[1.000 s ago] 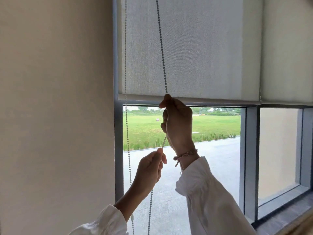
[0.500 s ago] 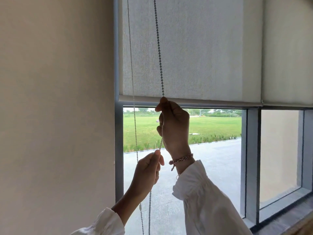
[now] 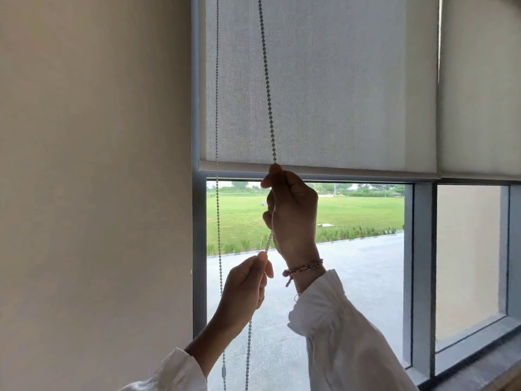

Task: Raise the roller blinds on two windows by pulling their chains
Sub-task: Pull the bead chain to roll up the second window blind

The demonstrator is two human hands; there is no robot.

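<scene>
Grey blind (image 3: 318, 80) behind bead chain (image 3: 266, 80)

Daylight comes in through the uncovered glass behind the hands; the lawn (image 3: 352, 213) and pavement (image 3: 352, 292) outside are bright and slightly washed out. Both the left hand (image 3: 244, 292) and right hand (image 3: 293, 213) are backlit and read dark, with little surface detail. The blind (image 3: 338, 80) above them glows softly as light filters through the fabric. The wall (image 3: 93, 193) to the left of the hands is dim and evenly shaded. Focus is fairly sharp centrally; the window frame (image 3: 420, 277) leans slightly from wide-angle distortion.
</scene>
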